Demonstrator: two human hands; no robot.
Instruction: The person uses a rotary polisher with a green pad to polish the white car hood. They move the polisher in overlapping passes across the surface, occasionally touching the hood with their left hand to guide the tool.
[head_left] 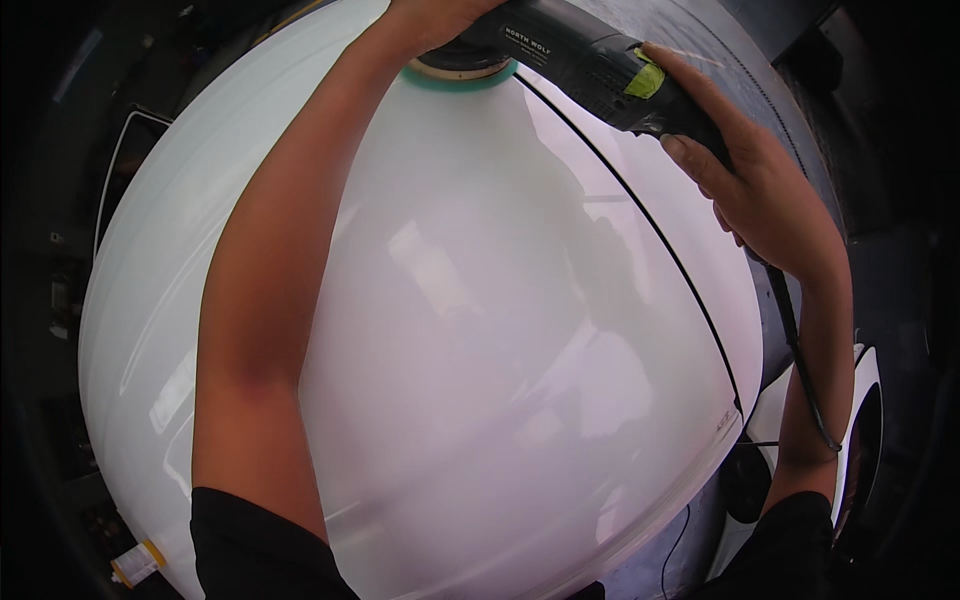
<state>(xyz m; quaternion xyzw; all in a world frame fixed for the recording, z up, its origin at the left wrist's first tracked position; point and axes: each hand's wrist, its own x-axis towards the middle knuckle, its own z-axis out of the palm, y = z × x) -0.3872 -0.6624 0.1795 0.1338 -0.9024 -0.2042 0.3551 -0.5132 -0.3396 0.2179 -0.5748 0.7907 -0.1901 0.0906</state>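
Note:
A black electric car polisher (560,50) lies across the top of the view, a yellow-green strip of tape (645,80) stuck to its body. Its round pad with a green rim (460,83) sits against the glossy white car panel (450,350). My left hand (440,20) grips the polisher's head above the pad; the upper edge of the picture cuts off part of its fingers. At the other end, my right hand (765,195) is wrapped round the rear handle, thumb along the near side. The power cord (785,300) hangs from that handle and runs along my right forearm.
A dark panel gap (650,215) curves down the right side of the white bodywork. Lower right shows another white and black part (865,430), with a thin cable (678,535) on the grey floor. A white and orange-yellow container (138,563) stands at the lower left.

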